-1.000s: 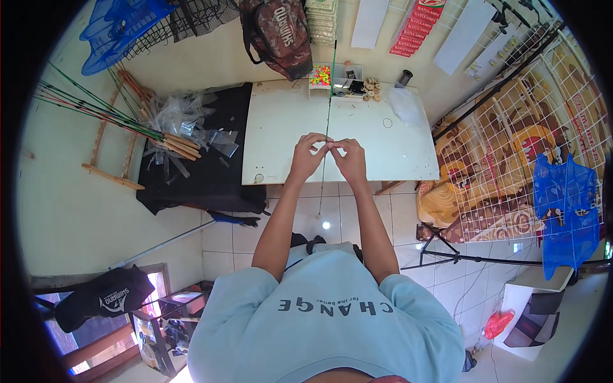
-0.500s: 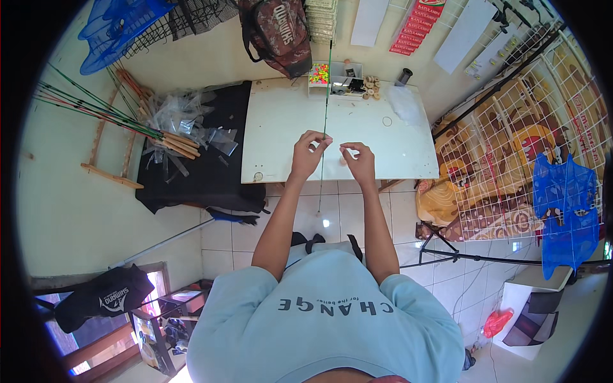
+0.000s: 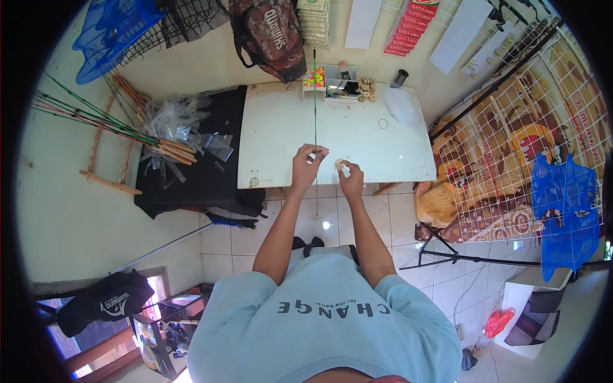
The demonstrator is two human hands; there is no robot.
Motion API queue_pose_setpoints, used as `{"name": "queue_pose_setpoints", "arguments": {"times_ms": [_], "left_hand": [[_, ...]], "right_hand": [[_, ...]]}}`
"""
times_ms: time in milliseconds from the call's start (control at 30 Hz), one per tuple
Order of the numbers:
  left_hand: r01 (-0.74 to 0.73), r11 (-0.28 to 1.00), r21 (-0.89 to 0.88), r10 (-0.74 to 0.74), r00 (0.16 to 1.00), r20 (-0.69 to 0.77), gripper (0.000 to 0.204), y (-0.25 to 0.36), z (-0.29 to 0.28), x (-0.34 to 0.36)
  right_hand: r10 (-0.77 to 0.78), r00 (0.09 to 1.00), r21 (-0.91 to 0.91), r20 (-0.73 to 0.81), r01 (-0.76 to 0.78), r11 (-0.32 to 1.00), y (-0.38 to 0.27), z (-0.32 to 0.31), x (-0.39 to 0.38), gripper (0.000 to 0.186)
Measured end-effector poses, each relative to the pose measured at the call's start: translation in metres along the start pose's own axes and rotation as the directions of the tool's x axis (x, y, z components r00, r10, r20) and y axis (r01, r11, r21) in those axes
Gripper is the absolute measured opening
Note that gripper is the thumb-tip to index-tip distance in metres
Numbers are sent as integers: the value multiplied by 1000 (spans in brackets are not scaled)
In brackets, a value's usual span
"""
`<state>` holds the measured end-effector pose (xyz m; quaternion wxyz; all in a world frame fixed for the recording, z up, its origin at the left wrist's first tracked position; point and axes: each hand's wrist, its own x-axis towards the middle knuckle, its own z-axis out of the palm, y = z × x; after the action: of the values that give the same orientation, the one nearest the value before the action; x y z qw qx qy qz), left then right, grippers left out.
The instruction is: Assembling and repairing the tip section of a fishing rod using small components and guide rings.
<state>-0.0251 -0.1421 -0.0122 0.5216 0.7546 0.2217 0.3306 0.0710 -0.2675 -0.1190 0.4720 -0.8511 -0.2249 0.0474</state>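
Note:
My left hand (image 3: 306,167) pinches a thin green fishing rod blank (image 3: 315,105), which stretches from over the back of the table down past the front edge. To its right, my right hand (image 3: 352,181) holds a small beige roll (image 3: 340,164) between thumb and fingers, a little apart from the rod. Both hands are above the front part of the white table (image 3: 274,134). Whether a strand runs from the roll to the rod is too fine to make out.
A white divided tray (image 3: 332,75) with bright small pieces stands at the table's back, beside several beige rolls (image 3: 366,89) and a clear plastic bag (image 3: 402,105). Wooden-handled rods (image 3: 177,150) and plastic wrappers lie on black cloth at left. A white wire rack (image 3: 511,134) stands at right.
My right hand has drawn down and slightly left, away from the rod, and the beige roll now shows at its fingertips. My left hand keeps its pinch on the rod.

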Motion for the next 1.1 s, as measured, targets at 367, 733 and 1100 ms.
{"name": "queue_pose_setpoints", "arguments": {"times_ms": [367,733,1100], "left_hand": [[104,986,-133,-101,995,23,10,-15,8,3],[113,988,-106,-106,992,72,7,-23,7,6],[61,997,-56,-58,997,45,9,-9,3,10]], "right_hand": [[26,998,49,57,-29,998,15,13,17,39],[97,978,-227,183,-54,972,13,20,26,39],[-176,983,-104,46,180,978,17,17,39,56]]}}
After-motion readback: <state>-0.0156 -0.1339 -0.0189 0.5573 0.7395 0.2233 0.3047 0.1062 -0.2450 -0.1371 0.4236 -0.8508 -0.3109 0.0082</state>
